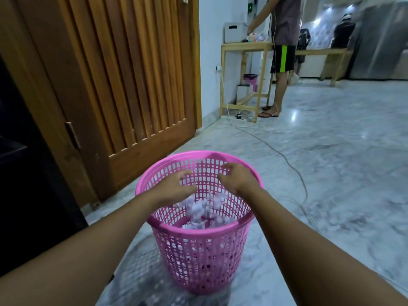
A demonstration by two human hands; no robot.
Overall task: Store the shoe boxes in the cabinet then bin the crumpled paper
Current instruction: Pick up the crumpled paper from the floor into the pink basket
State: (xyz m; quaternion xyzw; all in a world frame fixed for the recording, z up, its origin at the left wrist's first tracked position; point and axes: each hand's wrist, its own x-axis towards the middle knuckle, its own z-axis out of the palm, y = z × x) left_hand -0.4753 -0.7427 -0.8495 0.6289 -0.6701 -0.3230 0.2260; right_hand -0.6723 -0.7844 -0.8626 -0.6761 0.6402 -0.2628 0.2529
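No text, brand, number or sign can be read on any surface in view. The wall device (251, 6) shows a small green lit mark, too small and blurred to make out as a character or symbol.

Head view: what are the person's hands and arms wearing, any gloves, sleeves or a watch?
Nothing: the left hand and right hand are ungloved, both forearms bare to the frame's edge, no sleeve, watch or band visible. Blur hides any rings.
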